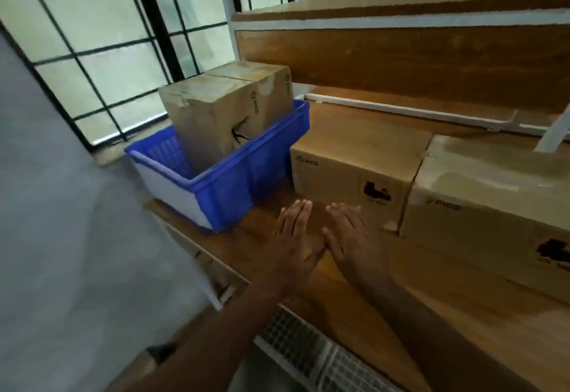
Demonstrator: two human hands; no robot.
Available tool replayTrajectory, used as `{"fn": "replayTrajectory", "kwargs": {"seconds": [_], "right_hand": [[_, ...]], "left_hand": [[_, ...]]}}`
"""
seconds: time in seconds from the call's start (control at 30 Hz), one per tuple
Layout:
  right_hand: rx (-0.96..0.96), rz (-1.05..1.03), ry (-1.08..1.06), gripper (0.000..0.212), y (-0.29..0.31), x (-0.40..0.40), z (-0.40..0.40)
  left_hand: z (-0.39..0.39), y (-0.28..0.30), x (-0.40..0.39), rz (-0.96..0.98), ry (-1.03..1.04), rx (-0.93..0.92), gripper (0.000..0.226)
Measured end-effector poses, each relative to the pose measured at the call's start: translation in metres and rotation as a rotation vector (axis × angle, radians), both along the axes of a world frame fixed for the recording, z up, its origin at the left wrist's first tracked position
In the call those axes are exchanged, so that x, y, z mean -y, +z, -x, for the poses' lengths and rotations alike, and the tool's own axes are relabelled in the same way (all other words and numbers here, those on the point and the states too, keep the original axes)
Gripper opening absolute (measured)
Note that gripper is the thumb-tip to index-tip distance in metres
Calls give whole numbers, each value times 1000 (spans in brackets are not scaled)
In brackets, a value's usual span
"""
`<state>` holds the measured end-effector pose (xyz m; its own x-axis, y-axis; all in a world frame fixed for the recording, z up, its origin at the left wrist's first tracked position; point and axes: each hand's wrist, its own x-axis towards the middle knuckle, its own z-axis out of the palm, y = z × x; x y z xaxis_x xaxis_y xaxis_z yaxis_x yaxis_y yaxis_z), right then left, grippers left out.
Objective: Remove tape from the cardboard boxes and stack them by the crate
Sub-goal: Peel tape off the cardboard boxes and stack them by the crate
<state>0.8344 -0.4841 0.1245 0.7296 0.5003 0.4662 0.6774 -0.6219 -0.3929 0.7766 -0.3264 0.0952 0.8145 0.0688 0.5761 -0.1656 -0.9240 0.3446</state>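
Hands: left hand (294, 239) and right hand (351, 237) flat on the table (462, 308), fingers straight, grip empty.
Boxes: near box (354, 172) beside blue crate (234, 188); taped box (493, 200) right.
Advice: find the tape's loose end, peel slowly.

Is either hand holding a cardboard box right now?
No, the left hand and right hand lie flat and open on the wooden table, just short of the nearest box.
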Motion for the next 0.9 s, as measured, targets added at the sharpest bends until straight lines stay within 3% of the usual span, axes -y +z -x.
{"fn": "replayTrajectory", "kwargs": {"seconds": [0.27, 0.3, 0.4, 0.43, 0.47, 0.53, 0.9], "right_hand": [[-40, 130, 347, 41, -22, -115, 94], [-43, 120, 337, 38, -27, -137, 111], [-231, 131, -79, 29, -21, -198, 170], [-154, 135, 37, 29, -28, -210, 189], [-56, 105, 307, 31, -44, -218, 203], [-44, 183, 606, 37, -59, -228, 235], [-58, 244, 779, 32, -98, -328, 381]], "left_hand": [[151, -34, -104, 80, 267, -59, 73], [173, -39, -116, 98, 314, -61, 71], [244, -51, -150, 143, 465, -78, 71], [268, -55, -161, 142, 499, -78, 71], [291, -60, -169, 141, 537, -86, 72], [337, -68, -185, 162, 618, -119, 75], [522, -136, -245, 382, 988, -300, 82]]}}
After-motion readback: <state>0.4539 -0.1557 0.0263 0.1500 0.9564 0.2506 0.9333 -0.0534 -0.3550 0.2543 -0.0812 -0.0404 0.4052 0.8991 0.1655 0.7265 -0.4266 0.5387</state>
